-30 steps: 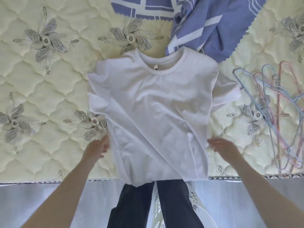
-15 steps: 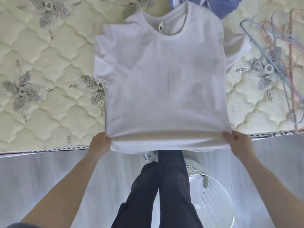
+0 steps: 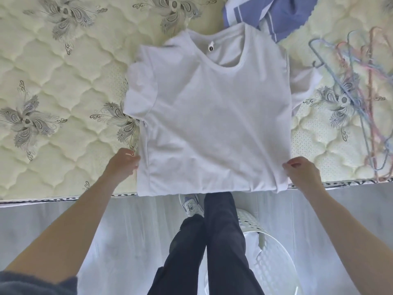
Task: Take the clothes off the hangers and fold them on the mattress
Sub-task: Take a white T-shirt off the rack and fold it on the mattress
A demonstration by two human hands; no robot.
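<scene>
A white T-shirt lies face up on the cream quilted mattress, collar pointing away from me, hem at the near edge. My left hand grips the shirt's lower left side. At the lower right side my right hand pinches the fabric, which bunches a little at that corner. Both sleeves are spread out to the sides. A pile of thin wire hangers, blue and pink, lies on the mattress to the right of the shirt.
A blue cloth with white stripes lies behind the shirt's collar. The mattress edge runs across just below the hem. My legs in dark trousers stand before it, beside a white perforated laundry basket on the floor.
The shirt, wrinkled a second ago, has been pulled flat and now sits farther onto the mattress. Both hands moved from the hem over the edge to the shirt's lower sides.
</scene>
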